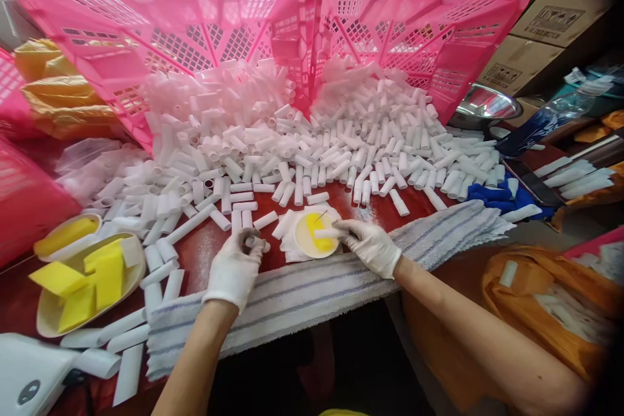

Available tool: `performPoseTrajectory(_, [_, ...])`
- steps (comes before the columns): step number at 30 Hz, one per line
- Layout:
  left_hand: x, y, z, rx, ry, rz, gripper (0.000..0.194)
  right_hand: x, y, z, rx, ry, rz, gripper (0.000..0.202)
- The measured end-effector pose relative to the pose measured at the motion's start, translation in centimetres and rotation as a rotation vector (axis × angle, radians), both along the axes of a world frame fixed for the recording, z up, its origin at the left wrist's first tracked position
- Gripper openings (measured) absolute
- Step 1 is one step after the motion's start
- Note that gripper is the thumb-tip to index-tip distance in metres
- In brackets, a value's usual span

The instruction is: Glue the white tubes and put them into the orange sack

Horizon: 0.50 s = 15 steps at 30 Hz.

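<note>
My right hand (373,247), in a white glove, pinches a short white tube (327,233) by its right end. The tube's other end lies over a yellow sponge (316,224) in a small, pale round dish (301,242). A thin dark stick-like piece leans in this dish. White sheets or flattened pieces (287,253) lie under the dish. My gloved left hand (234,268) is left of the dish, above the towel's edge. Its fingers are curled together; what they hold, if anything, is partly hidden. White tubes (247,205) lie just beyond it.
Heaped white tubes (273,143) spill from pink baskets (234,26) across the red table (199,253). A striped towel (302,292) lines the front edge. Yellow sponges (104,276) sit in a tray on the left. A bottle (550,117) and orange bags (517,286) are right.
</note>
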<state>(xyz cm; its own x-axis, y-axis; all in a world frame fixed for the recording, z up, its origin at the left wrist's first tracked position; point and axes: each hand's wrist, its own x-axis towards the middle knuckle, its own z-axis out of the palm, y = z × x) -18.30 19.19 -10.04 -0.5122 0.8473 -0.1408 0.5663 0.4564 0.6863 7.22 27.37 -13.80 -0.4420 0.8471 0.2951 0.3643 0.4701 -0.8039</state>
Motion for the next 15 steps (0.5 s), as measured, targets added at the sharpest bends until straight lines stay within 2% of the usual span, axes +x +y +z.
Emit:
performPoseTrajectory(5, [-0.3,-0.9,-0.9,-0.038,0.162,-0.04,0.029,0.3,-0.4,-0.1,0.234,-0.044,0.082,0.019])
performPoseTrajectory(8, [-0.4,-0.9,-0.8,-0.097,0.283,-0.115,0.036,0.2,-0.8,-0.1,0.188,-0.046,0.04,0.028])
performPoseTrajectory(11, [-0.2,-0.8,-0.5,-0.161,0.412,-0.201,0.035,0.1,-1.0,-0.4,0.205,-0.05,0.022,0.023])
performPoseTrajectory(13, [0.0,-0.9,-0.4,-0.174,0.468,-0.208,0.033,0.1,-1.1,-0.6,0.264,-0.074,0.032,0.018])
performPoseTrajectory(15, [0.1,-1.1,-0.5,-0.137,0.483,-0.189,0.033,0.1,-1.2,-0.5,0.249,-0.085,0.025,0.019])
